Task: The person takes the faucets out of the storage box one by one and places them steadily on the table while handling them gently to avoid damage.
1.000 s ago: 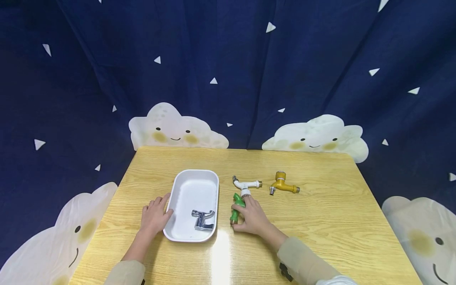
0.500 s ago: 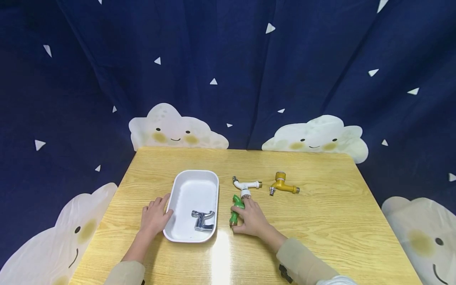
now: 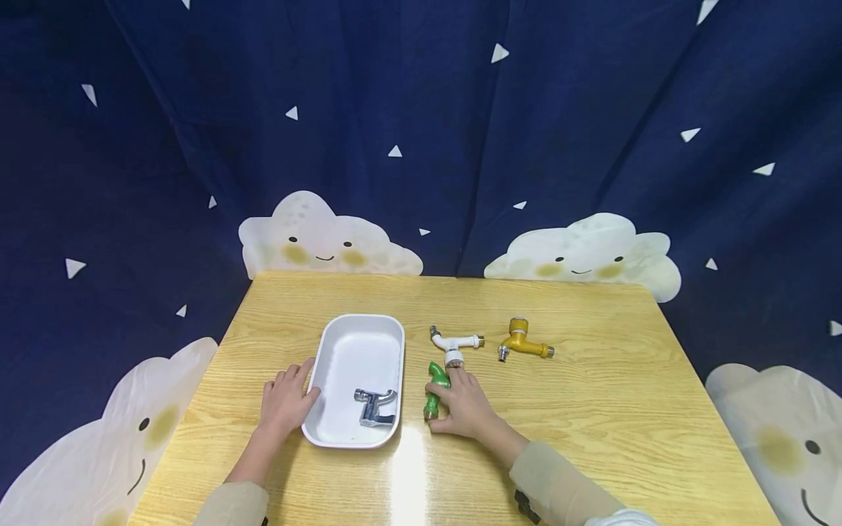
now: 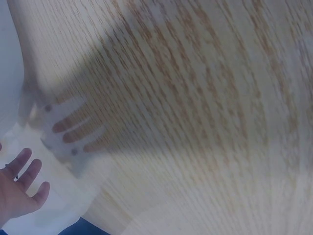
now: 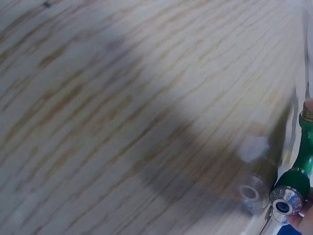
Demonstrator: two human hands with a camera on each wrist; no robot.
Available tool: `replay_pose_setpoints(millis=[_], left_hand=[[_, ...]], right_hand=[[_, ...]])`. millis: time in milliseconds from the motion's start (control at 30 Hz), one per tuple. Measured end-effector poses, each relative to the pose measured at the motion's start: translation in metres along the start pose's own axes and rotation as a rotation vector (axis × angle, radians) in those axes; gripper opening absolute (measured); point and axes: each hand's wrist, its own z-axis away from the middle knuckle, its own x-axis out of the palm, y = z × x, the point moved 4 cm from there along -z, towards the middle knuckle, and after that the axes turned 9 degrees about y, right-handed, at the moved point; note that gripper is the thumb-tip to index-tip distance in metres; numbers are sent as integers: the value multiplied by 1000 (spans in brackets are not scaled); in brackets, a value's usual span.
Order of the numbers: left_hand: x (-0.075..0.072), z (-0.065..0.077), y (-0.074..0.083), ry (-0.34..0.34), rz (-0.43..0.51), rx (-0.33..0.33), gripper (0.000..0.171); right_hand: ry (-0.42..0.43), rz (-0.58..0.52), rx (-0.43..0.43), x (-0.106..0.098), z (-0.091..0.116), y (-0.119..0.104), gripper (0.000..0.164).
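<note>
Right hand (image 3: 470, 404): fingers and thumb curled round a green tap (image 3: 438, 372), gripping it. The tap lies just beyond the right edge of a white tray (image 3: 351, 354), lengthwise toward the table's far edge; cannot tell whether it touches the table (image 3: 592, 424). Right wrist view: its chrome-ringed end is visible near the right border.

Left hand (image 3: 284, 402): at the tray's left edge, thumb on the rim, fingers relaxed and spread apart.

Tray: in the left half of the table, well apart from the far edge. Chrome tap (image 3: 370, 406) inside, toward the near right corner.

White tap (image 3: 455, 342): just past the green one, on the far-edge side, near the right hand's fingertips. Yellow tap (image 3: 518, 340): beside it, toward the table's right edge.

Navy curtain (image 3: 427, 131) behind the far edge, printed with clouds and white triangles.
</note>
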Motion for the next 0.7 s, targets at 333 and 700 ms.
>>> replay_pose_setpoints(millis=[333, 700], left_hand=[[-1, 0, 0, 0, 2, -3, 58], [-1, 0, 1, 1, -1, 4, 59]], right_hand=[[-12, 26, -5, 0, 1, -3, 57], [-4, 19, -14, -1, 2, -5, 56]])
